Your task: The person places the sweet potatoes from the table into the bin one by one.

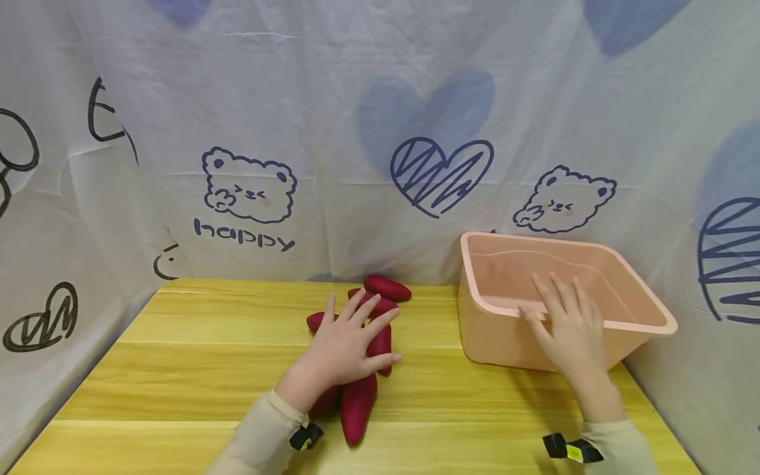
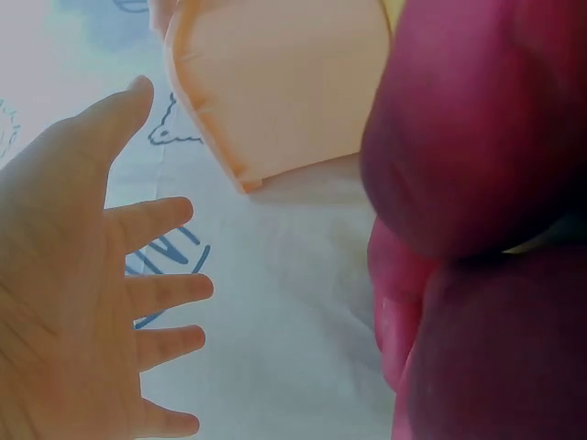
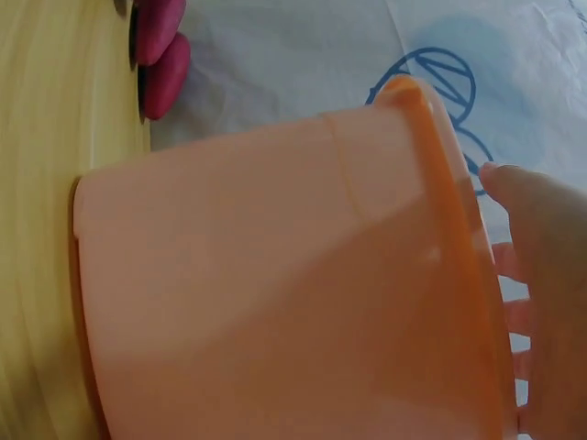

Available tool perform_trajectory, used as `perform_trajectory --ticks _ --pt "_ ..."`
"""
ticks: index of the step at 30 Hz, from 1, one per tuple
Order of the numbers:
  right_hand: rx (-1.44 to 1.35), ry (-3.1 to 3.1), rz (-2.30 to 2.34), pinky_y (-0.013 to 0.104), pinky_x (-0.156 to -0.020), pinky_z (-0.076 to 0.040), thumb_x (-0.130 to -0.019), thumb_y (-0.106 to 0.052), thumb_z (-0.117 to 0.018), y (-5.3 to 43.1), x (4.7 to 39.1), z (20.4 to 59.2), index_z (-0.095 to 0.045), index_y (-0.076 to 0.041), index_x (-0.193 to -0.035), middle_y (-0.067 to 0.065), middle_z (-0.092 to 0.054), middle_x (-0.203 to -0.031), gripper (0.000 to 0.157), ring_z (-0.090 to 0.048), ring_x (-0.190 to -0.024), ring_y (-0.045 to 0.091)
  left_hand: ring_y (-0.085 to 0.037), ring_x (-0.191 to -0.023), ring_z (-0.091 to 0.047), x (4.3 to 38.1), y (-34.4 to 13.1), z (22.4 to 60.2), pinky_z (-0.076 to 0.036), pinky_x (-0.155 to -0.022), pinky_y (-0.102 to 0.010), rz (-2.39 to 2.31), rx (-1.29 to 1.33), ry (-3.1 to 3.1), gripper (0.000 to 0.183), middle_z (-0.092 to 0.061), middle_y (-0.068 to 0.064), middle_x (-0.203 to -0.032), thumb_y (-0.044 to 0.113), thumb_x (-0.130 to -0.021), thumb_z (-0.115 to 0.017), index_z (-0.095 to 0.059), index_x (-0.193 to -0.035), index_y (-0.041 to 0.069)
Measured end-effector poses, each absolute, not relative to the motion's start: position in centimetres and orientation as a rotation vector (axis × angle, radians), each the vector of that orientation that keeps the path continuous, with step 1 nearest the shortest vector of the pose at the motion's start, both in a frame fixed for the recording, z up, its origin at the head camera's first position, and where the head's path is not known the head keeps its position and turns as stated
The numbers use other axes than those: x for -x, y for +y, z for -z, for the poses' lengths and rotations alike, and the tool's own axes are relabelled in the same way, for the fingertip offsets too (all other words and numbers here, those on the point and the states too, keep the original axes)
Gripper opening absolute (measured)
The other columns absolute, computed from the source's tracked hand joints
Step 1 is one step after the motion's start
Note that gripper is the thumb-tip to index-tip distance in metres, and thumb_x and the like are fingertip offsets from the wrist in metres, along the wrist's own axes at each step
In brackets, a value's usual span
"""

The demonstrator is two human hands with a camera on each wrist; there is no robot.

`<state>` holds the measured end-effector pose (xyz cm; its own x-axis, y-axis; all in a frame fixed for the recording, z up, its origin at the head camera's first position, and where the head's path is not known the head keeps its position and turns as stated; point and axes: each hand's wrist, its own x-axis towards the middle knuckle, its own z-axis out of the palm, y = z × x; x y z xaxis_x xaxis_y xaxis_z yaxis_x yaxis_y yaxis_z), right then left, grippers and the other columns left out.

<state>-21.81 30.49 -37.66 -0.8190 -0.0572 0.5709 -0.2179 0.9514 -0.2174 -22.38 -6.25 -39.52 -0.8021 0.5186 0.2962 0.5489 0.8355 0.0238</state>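
Note:
Several dark red sweet potatoes lie in a loose pile on the wooden table. Over the pile my left hand is spread with fingers apart and holds nothing; it hides part of them. The left wrist view shows a gap between that palm and the nearest sweet potato. A pink plastic bin stands at the right, its open top facing up. Above its near rim my right hand hovers with fingers extended, gripping nothing. From the right wrist, the bin's side wall fills most of the view.
The yellow wood-grain table ends at the back against a white cloth printed with hearts and bears. More cloth hangs at the left and right sides. The farthest sweet potato lies near the table's back edge.

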Motion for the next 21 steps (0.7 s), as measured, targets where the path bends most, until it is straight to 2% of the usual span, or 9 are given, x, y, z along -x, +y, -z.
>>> perform_trajectory --ticks 7,15,21 --pt "-0.115 -2.634 -0.32 0.069 -0.115 0.001 -0.1 -0.055 -0.037 31.1 21.7 38.0 -0.027 -0.027 -0.154 0.019 -0.027 -0.158 0.062 -0.004 -0.15 0.042 -0.033 -0.147 -0.029 21.6 -6.5 40.5 -0.017 -0.111 -0.072 0.115 0.881 -2.728 0.073 -0.041 -0.005 -0.154 0.075 -0.086 -0.044 -0.037 -0.149 0.038" --pt "-0.101 -2.692 -0.294 0.067 -0.115 0.007 -0.101 -0.057 -0.031 31.2 21.8 37.9 -0.024 -0.027 -0.155 0.018 -0.023 -0.16 0.063 0.004 -0.151 0.041 -0.034 -0.146 -0.029 20.4 -7.1 41.1 -0.021 -0.111 -0.071 0.131 0.95 -2.758 0.074 -0.039 -0.006 -0.156 0.076 -0.086 -0.044 -0.04 -0.148 0.036" --pt "-0.101 -2.705 -0.294 0.066 -0.115 0.009 -0.101 -0.057 -0.03 31.2 21.8 37.9 -0.022 -0.027 -0.156 0.018 -0.022 -0.16 0.063 0.004 -0.151 0.042 -0.034 -0.146 -0.027 19.1 -7.4 41.2 -0.023 -0.109 -0.071 0.139 0.994 -2.802 0.073 -0.038 -0.006 -0.156 0.076 -0.086 -0.042 -0.04 -0.148 0.037"
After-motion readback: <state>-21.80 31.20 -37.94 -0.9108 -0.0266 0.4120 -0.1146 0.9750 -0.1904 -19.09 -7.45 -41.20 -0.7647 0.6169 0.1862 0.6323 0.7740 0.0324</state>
